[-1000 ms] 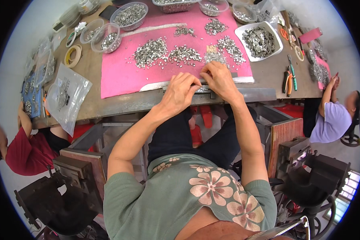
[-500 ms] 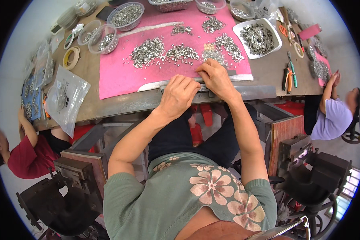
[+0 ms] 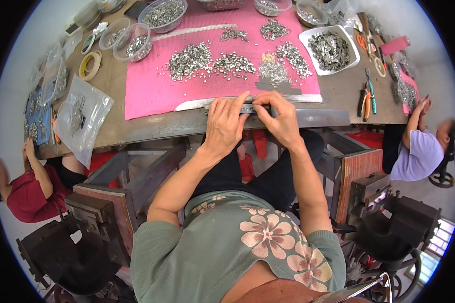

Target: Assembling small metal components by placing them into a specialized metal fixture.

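Between the two hands, at the table's (image 3: 111, 76) near edge, a narrow silver-grey metal strip (image 3: 247, 108) now shows more plainly than half a second ago, when the fingers largely covered it. The right hand (image 3: 279, 118) has come down toward the body: earlier its fingertips hung farther out, over the near side of a loose heap of thin silver pins (image 3: 274, 73), and now its bent thumb and forefinger meet at the strip's right end. That move has uncovered a flat dark-grey plate (image 3: 279, 88) just beyond the right hand, lying on the bright pink textured mat (image 3: 151, 96). The left hand (image 3: 225, 118) has stayed close to its place, but its forefinger now points up and away, where before the fingers were curled over; its thumb lies by the strip's left end. Whether either hand grips the strip, or pinches a small piece against it, cannot be told, since the fingers hide both ends. Beyond the hands, the small silver metal pieces (image 3: 189, 61) blur into one another, too small to tell singly, and a clear plastic tub (image 3: 221, 5) farther out is cut off by the upper edge.
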A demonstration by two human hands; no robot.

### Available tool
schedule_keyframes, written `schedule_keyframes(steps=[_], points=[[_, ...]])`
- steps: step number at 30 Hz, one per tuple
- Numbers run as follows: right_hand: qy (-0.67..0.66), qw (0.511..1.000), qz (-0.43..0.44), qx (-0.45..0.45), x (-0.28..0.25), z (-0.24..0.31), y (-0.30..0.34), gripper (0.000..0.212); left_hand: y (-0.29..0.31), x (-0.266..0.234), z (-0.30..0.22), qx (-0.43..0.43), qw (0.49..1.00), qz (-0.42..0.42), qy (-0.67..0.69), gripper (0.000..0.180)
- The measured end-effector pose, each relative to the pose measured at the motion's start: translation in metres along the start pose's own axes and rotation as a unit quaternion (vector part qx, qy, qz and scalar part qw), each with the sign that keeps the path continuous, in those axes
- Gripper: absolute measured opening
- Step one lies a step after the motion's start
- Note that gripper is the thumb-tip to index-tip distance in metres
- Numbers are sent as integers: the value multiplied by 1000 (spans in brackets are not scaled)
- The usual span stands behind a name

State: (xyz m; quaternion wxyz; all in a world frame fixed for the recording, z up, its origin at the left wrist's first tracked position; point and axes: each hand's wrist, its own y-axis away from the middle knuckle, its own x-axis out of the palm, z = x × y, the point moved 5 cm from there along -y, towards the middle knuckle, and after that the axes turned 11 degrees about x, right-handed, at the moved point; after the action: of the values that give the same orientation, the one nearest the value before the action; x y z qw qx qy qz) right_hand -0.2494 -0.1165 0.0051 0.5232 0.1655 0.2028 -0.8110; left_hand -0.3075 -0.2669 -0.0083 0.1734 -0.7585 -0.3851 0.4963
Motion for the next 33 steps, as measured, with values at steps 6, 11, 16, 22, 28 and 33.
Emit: schedule_keyframes(steps=[6,11,16,22,28,33], points=[[-4,999,-32,-31,8,-1,7,11,1,1,0,-13,1000,-3,8,67],[22,998,-26,-44,7,6,5,11,2,2,0,-22,1000,1,6,68],[78,992,-17,-97,11,12,4,14,3,1,1,-23,1000,-5,6,67],[250,941,-65,-221,15,21,24,24,-4,-14,1,-21,999,-17,29,54],[64,988,-78,-118,-3,1,20,22,8,-83,65,-55,988,-24,-139,14],[64,986,-129,-84,-12,-11,8,21,19,-96,90,-101,985,26,-137,9]])
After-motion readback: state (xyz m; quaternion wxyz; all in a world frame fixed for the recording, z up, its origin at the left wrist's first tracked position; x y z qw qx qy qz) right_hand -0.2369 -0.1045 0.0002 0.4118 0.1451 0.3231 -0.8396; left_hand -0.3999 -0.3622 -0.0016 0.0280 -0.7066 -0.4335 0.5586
